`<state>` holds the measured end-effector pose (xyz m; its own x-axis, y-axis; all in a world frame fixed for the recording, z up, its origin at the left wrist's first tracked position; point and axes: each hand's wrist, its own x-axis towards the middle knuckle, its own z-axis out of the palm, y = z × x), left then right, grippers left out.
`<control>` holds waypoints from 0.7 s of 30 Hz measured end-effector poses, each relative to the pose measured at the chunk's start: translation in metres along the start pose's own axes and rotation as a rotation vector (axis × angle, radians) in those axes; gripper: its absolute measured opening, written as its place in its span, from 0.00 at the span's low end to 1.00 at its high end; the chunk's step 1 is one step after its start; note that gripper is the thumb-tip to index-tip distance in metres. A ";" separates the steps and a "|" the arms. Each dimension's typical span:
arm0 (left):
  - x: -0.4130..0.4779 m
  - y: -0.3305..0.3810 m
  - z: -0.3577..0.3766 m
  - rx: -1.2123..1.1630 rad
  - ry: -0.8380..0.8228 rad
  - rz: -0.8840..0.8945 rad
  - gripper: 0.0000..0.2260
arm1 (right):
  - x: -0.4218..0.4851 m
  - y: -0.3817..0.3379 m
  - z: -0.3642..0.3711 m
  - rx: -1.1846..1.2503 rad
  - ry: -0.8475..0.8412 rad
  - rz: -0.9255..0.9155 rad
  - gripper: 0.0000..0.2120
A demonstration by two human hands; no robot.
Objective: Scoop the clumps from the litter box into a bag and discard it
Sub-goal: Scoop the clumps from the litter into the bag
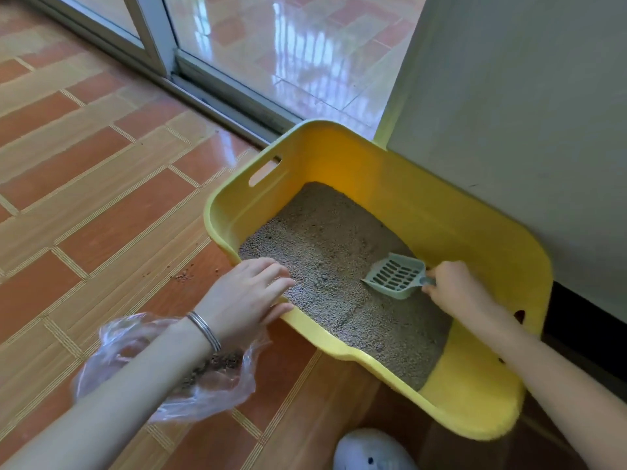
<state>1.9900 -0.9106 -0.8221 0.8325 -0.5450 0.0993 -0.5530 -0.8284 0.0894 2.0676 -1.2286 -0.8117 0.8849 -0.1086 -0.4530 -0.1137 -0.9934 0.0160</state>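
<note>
A white shoe (373, 449) is closest, at the bottom edge. Only its tip shows, so it may be a slipper.

Next comes the bag (163, 368). It lies on the floor (84, 205) under the left arm, just beside the box (339, 347). It is clear and thin, with some brown bits inside. It looks very light and floppy, so its mouth will likely fall shut. The best place to hold it is the top edge, pulled wide open.

The left hand (247, 293) lies flat on the near rim of the box, fingers straight, holding nothing.

The right hand (454, 290) is curled tight around the handle of the scoop (393, 274). The scoop is pale green, stiff and light. Its front edge sits down in the litter (325, 239). The slots should let loose grains drop through. Clumps may break if shaken hard, so a slow lift seems best.

The yellow box looks stiff, and heavy with litter. It has a slot in its far side for carrying.

A few grains (183, 274) lie spilled on the floor.

Farther off are a glass door (305, 56) and a grey wall (526, 113), which the box touches.
</note>
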 end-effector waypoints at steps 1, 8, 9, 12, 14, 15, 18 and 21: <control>-0.002 0.001 0.003 -0.006 -0.009 -0.001 0.25 | 0.007 -0.003 0.001 0.034 0.002 -0.001 0.13; -0.014 0.006 0.016 -0.032 -0.028 -0.040 0.25 | 0.035 -0.035 0.007 0.170 0.093 -0.139 0.13; -0.014 0.006 0.016 -0.034 -0.026 -0.041 0.24 | 0.039 -0.039 0.008 0.204 0.107 -0.163 0.13; -0.013 0.004 0.017 -0.026 -0.027 -0.034 0.23 | 0.044 -0.048 0.008 0.350 0.115 -0.206 0.16; -0.014 0.004 0.018 -0.029 -0.020 -0.033 0.22 | 0.043 -0.048 0.006 0.399 0.105 -0.217 0.17; -0.014 0.004 0.019 -0.029 -0.015 -0.032 0.22 | 0.041 -0.047 0.005 0.406 0.099 -0.228 0.18; -0.014 0.003 0.021 -0.028 0.004 -0.033 0.21 | 0.034 -0.039 -0.001 0.427 0.090 -0.258 0.19; -0.014 0.003 0.021 -0.024 0.020 -0.028 0.20 | 0.027 -0.026 -0.009 0.406 0.085 -0.311 0.20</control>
<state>1.9775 -0.9086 -0.8438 0.8471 -0.5185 0.1161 -0.5301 -0.8400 0.1157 2.0985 -1.2056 -0.8168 0.9363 0.1701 -0.3073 0.0093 -0.8865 -0.4626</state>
